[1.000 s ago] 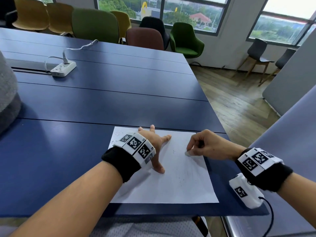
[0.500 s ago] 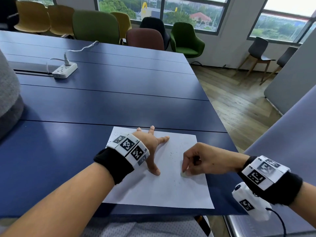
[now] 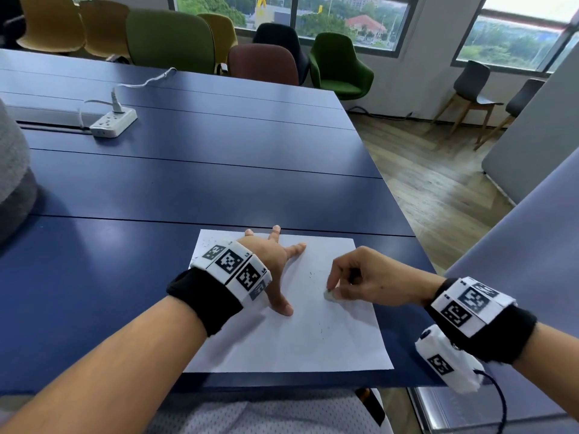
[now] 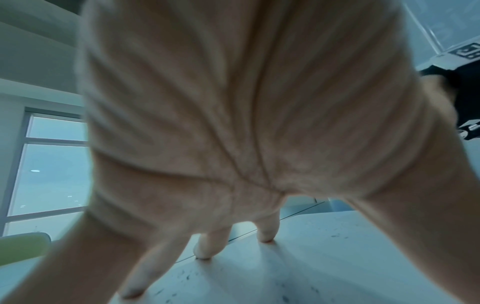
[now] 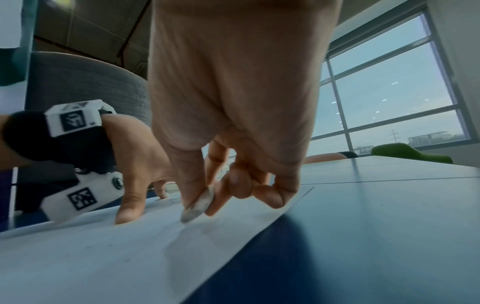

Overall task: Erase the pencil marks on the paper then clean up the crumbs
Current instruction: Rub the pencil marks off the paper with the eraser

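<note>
**Both hands lowered, left splayed, right pinched**

The left hand (image 3: 272, 261) is held flat with straight fingers (image 4: 207, 246) spread wide and the thumb angled toward the body. The right hand (image 3: 366, 277) is curled, its thumb and forefinger pinched together, the remaining fingers (image 5: 272, 195) tucked under. Marker bands are worn on both wrists.

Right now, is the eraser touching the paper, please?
Touching: in the right wrist view, the eraser pinched by the right hand meets the paper at its lower tip.
</note>
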